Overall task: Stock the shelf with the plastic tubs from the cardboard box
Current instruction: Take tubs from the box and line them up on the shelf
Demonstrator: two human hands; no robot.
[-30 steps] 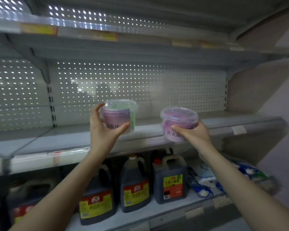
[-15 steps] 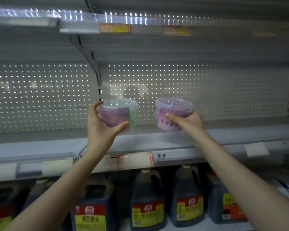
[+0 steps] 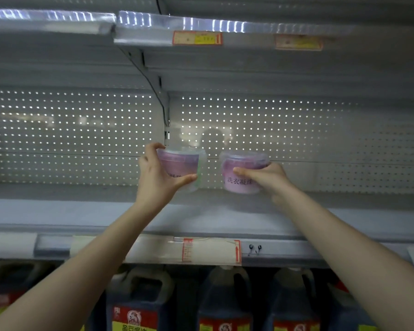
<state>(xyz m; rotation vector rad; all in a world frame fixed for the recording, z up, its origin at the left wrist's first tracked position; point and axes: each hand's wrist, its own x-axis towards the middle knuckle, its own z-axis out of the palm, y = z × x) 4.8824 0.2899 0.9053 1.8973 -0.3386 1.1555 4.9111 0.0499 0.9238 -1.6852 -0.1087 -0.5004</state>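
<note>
Over the shelf (image 3: pixel 81 211), my left grip (image 3: pixel 157 177) is holding the green-edged tub (image 3: pixel 179 163), my right grip (image 3: pixel 265 177) the purple tub (image 3: pixel 242 185), both upright for placing.

Place: a shop, most likely a supermarket aisle.
Fixture: a grey metal display shelf (image 3: pixel 201 218) with a perforated back panel (image 3: pixel 296 130); an upper shelf (image 3: pixel 261 39) sits above on a slanted bracket (image 3: pixel 151 82).
Price strips: red-and-yellow price tags (image 3: pixel 197 38) on the upper edge and a red-bordered label holder (image 3: pixel 210 250) on the near edge.
Stock below: a row of dark jugs (image 3: pixel 225 302) with matching red-and-yellow labels — one product, repeated.
Packaged goods: left tub (image 3: pixel 179 164) and right tub (image 3: pixel 239 185) — lidded, purple, the right one with printed text.
</note>
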